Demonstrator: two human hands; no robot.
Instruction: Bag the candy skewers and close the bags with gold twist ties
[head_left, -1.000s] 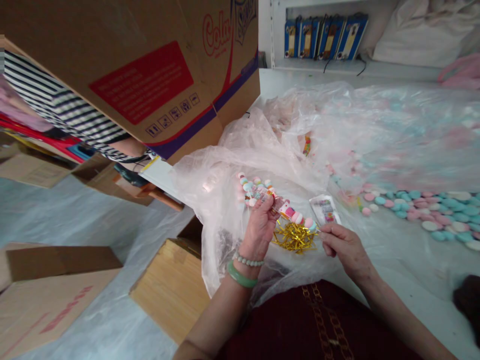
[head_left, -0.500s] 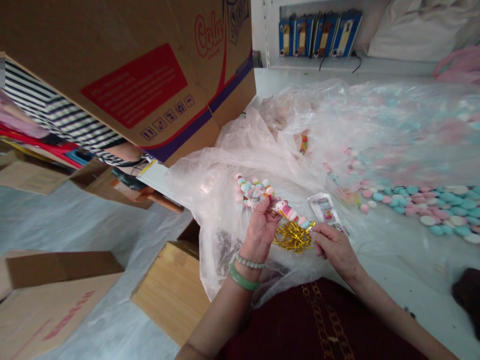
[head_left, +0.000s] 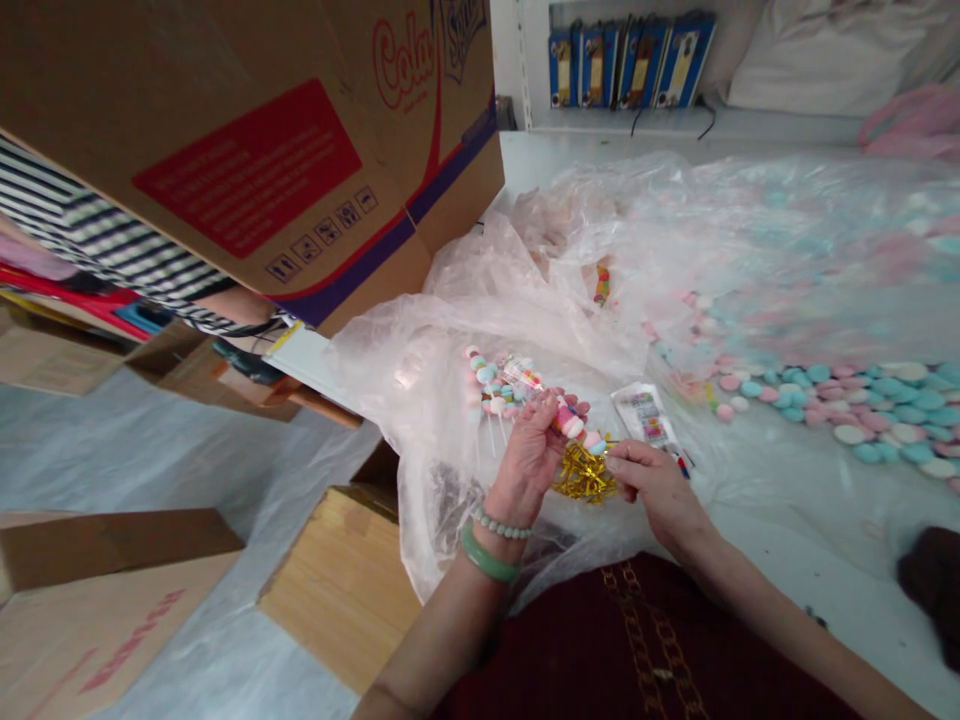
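Observation:
My left hand (head_left: 531, 452), with a green bangle and a bead bracelet on the wrist, is closed around a wrapped stick of pink, white and blue candy pieces (head_left: 576, 426). A bunch of similar candy sticks (head_left: 489, 388) fans out just left of it. My right hand (head_left: 651, 482) is pinched together at the stick's lower end, right over a heap of gold twist ties (head_left: 582, 476). What the right fingers grip is too small to name. Both hands work above crumpled clear plastic sheeting (head_left: 540, 300).
A big cardboard box (head_left: 255, 140) hangs over the upper left. Loose pink, blue and white candies (head_left: 840, 405) lie on the table to the right, and a small printed packet (head_left: 646, 414) beside my right hand. A wooden block (head_left: 345, 580) and flat cartons (head_left: 97, 590) sit lower left.
My right hand has moved left, closing in on the candy stick's end and the gold ties. The left hand has shifted slightly down with the stick.

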